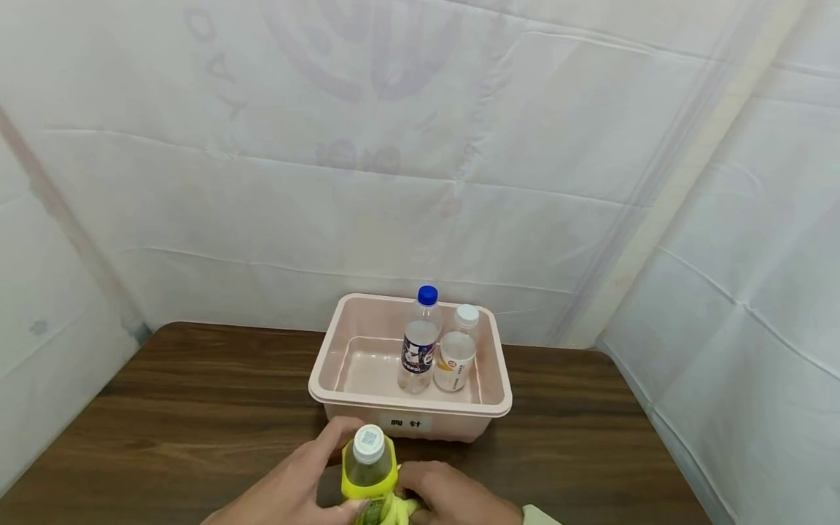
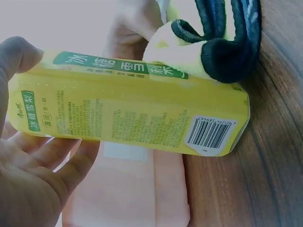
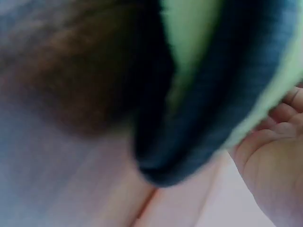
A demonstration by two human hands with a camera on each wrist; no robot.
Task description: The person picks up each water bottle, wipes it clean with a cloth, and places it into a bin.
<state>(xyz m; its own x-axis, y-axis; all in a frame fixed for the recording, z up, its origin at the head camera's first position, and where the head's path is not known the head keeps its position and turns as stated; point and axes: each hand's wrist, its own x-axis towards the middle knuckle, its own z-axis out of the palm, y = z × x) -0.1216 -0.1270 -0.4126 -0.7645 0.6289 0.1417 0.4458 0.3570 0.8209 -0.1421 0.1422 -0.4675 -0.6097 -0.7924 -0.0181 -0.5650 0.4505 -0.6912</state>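
My left hand (image 1: 295, 481) grips a bottle with a bright yellow label (image 1: 370, 487) and a white cap, its thumb and fingers on opposite sides. Green panels, printed text and a barcode show on the bottle (image 2: 142, 111) in the left wrist view, where it lies across the picture. Beside it, my right hand (image 1: 446, 496) holds a fluffy yellow cloth (image 2: 187, 52) with a dark edge. This cloth overlaps the bottle's label near its lower end. In the right wrist view the cloth (image 3: 203, 104) is blurred and covers part of the right hand (image 3: 272, 165).
Just beyond the hands, a pale pink bin (image 1: 410, 405) stands on the dark wooden table (image 1: 216, 415). Inside it are a clear bottle with a blue cap (image 1: 420, 350) and another with a white cap (image 1: 456, 357). White sheeting (image 1: 394, 219) hangs behind and at both sides.
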